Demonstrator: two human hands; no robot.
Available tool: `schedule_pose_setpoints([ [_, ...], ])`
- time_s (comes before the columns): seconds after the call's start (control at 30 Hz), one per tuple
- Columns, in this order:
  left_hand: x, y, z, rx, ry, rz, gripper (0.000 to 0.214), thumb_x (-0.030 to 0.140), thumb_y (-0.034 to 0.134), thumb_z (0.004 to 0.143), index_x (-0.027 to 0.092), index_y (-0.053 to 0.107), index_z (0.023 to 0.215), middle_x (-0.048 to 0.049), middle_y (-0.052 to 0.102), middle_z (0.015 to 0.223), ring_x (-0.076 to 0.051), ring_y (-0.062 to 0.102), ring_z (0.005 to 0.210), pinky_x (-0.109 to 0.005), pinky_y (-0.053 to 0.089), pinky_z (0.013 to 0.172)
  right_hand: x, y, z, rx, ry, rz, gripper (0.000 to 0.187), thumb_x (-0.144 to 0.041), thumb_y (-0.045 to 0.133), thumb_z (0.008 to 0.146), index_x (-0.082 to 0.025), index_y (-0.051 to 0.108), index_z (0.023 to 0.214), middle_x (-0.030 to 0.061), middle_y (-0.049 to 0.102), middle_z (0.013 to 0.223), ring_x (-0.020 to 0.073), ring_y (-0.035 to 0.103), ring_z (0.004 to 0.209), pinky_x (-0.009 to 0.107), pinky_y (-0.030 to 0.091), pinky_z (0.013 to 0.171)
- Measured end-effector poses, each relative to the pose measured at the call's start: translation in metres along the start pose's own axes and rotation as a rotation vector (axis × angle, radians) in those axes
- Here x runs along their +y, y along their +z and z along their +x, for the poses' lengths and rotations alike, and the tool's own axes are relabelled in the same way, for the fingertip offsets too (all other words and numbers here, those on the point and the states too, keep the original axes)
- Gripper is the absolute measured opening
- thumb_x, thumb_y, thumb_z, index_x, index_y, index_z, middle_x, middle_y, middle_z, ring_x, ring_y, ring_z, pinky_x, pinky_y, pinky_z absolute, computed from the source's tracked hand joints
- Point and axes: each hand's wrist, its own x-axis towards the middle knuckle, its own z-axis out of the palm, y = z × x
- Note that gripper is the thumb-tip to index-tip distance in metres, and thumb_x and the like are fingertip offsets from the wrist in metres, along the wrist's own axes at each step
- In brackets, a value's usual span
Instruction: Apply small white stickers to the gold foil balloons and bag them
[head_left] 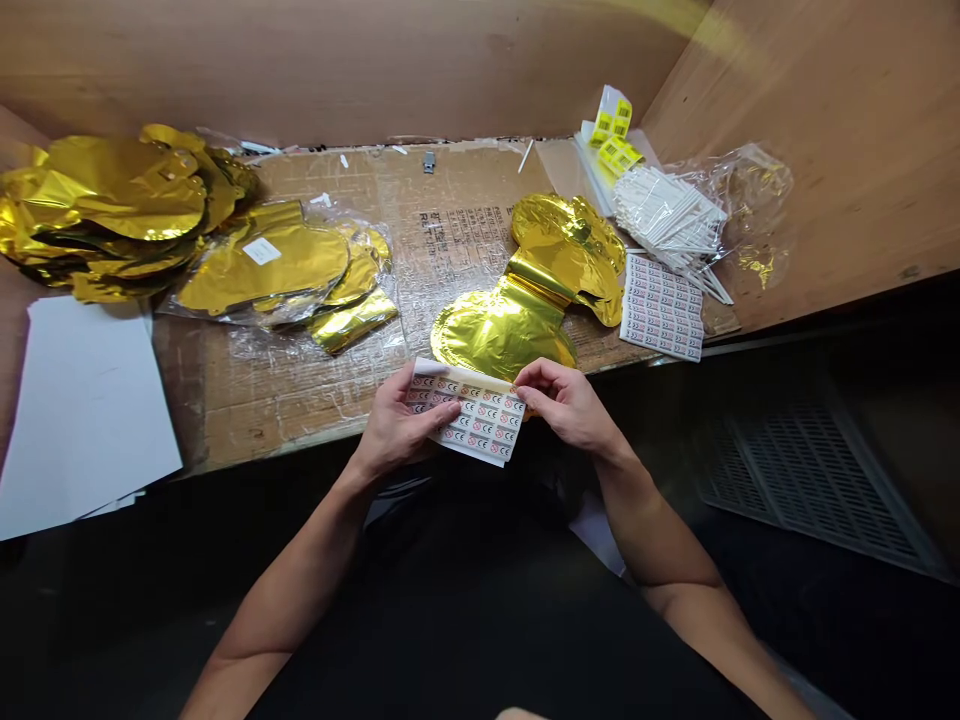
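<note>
My left hand (401, 425) grips a sheet of small printed stickers (480, 418) from below, thumb lying across its face. My right hand (568, 400) pinches the sheet's right edge with thumb and fingertips. The sheet hovers at the near edge of the cardboard-covered table (285, 400). Just behind it lies a flat gold foil balloon (525, 300), folded in the middle.
A heap of gold foil balloons (112, 215) sits at the back left, with bagged ones (285, 265) beside it. White paper sheets (79, 410) lie at the left. At the right are another sticker sheet (664, 308), a bag of white sticks (675, 215) and yellow labels (616, 135).
</note>
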Motion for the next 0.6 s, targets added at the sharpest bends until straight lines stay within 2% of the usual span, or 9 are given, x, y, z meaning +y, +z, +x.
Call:
schedule_pose_setpoints([
  [0.1, 0.002, -0.002, -0.001, 0.005, -0.01, -0.004, 0.054, 0.036, 0.098, 0.072, 0.017, 0.071, 0.115, -0.0075, 0.083, 0.096, -0.023, 0.08, 0.083, -0.031, 0.068, 0.075, 0.0, 0.001, 0.0, 0.012, -0.184, -0.235, 0.01, -0.028, 0.062, 0.103, -0.021, 0.067, 0.098, 0.0025, 0.069, 0.085, 0.0167, 0.064, 0.077, 0.031, 0.053, 0.073],
  [0.17, 0.004, -0.003, -0.002, 0.01, -0.008, 0.006, 0.052, 0.036, 0.098, 0.072, 0.016, 0.071, 0.112, -0.0069, 0.082, 0.093, -0.022, 0.079, 0.08, -0.029, 0.067, 0.073, 0.002, 0.003, 0.0, 0.025, -0.339, -0.374, 0.012, -0.024, 0.058, 0.104, -0.022, 0.066, 0.096, 0.006, 0.069, 0.092, 0.0197, 0.065, 0.085, 0.036, 0.055, 0.082],
  [0.23, 0.005, -0.004, -0.003, 0.025, -0.005, 0.023, 0.051, 0.037, 0.098, 0.072, 0.016, 0.071, 0.11, -0.0066, 0.082, 0.091, -0.021, 0.079, 0.078, -0.028, 0.067, 0.071, 0.005, 0.006, 0.0, 0.055, -0.416, -0.395, 0.012, -0.024, 0.058, 0.104, -0.022, 0.065, 0.095, 0.0097, 0.07, 0.101, 0.023, 0.067, 0.096, 0.04, 0.056, 0.09],
  [0.27, 0.005, -0.004, -0.003, 0.037, -0.002, 0.029, 0.052, 0.038, 0.098, 0.072, 0.016, 0.071, 0.11, -0.0065, 0.081, 0.091, -0.021, 0.079, 0.078, -0.029, 0.067, 0.072, 0.006, 0.007, 0.0, 0.075, -0.396, -0.35, 0.009, -0.026, 0.059, 0.104, -0.022, 0.065, 0.098, 0.0102, 0.07, 0.104, 0.0232, 0.067, 0.098, 0.04, 0.057, 0.09],
  [0.33, 0.006, -0.005, -0.006, 0.058, 0.005, 0.041, 0.052, 0.039, 0.097, 0.073, 0.016, 0.071, 0.112, -0.0065, 0.081, 0.092, -0.022, 0.08, 0.08, -0.031, 0.068, 0.074, 0.007, 0.008, 0.0, 0.078, -0.266, -0.202, 0.011, -0.031, 0.063, 0.103, -0.022, 0.065, 0.109, 0.0079, 0.071, 0.103, 0.0208, 0.068, 0.093, 0.036, 0.059, 0.083],
  [0.43, 0.005, -0.007, -0.009, 0.058, 0.018, 0.067, 0.052, 0.04, 0.096, 0.074, 0.017, 0.07, 0.113, -0.0062, 0.081, 0.092, -0.023, 0.08, 0.081, -0.032, 0.068, 0.075, 0.004, 0.008, 0.0, -0.025, -0.073, -0.076, 0.016, -0.035, 0.066, 0.103, -0.021, 0.068, 0.109, 0.0029, 0.07, 0.091, 0.0164, 0.066, 0.079, 0.029, 0.056, 0.07],
  [0.5, 0.005, -0.008, -0.01, 0.053, 0.016, 0.075, 0.054, 0.04, 0.097, 0.073, 0.018, 0.07, 0.114, -0.0066, 0.082, 0.093, -0.023, 0.08, 0.081, -0.032, 0.069, 0.076, 0.002, 0.008, 0.001, -0.033, -0.07, -0.116, 0.014, -0.034, 0.068, 0.102, -0.02, 0.069, 0.099, 0.0016, 0.069, 0.085, 0.0154, 0.065, 0.075, 0.028, 0.054, 0.068],
  [0.6, 0.004, -0.01, -0.01, 0.062, 0.002, 0.053, 0.055, 0.041, 0.097, 0.072, 0.017, 0.07, 0.113, -0.007, 0.081, 0.093, -0.023, 0.08, 0.079, -0.032, 0.068, 0.072, 0.003, 0.01, 0.001, 0.083, -0.237, -0.264, 0.008, -0.028, 0.069, 0.101, -0.021, 0.07, 0.098, 0.0025, 0.072, 0.087, 0.0165, 0.067, 0.078, 0.03, 0.055, 0.073],
])
